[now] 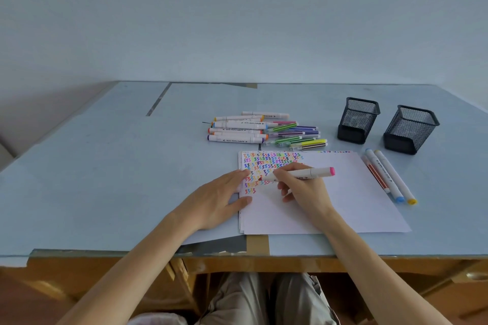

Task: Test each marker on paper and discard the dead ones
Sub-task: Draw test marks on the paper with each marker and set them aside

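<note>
- Nearest the camera, the person's knees sit under the worktop (105, 166) edge, and both forearms reach forward over it.
- The left hand (221, 192) lies flat with straight fingers, pressing down the left edge of the paper (343, 206); its grip is open, holding nothing.
- The right hand (303, 190) has its fingers curled round a pink-capped marker (303, 173), tip down on the sheet among the squiggles, so one test looks to be in hand now.
- The upper left of the paper is crowded with rows of coloured zigzags (269, 163), so many markers seem already tried; most of the sheet is bare.
- Behind the paper lies a pile of markers (264, 130), thick white ones and thin striped ones; whether these are tested or waiting I cannot tell.
- Three markers (390, 177) lie side by side just right of the sheet, perhaps sorted out.
- Two black mesh pots, the left pot (357, 120) and the right pot (410, 129), stand well back on the right; nothing shows through their mesh, so sorting into them seems not yet begun.
</note>
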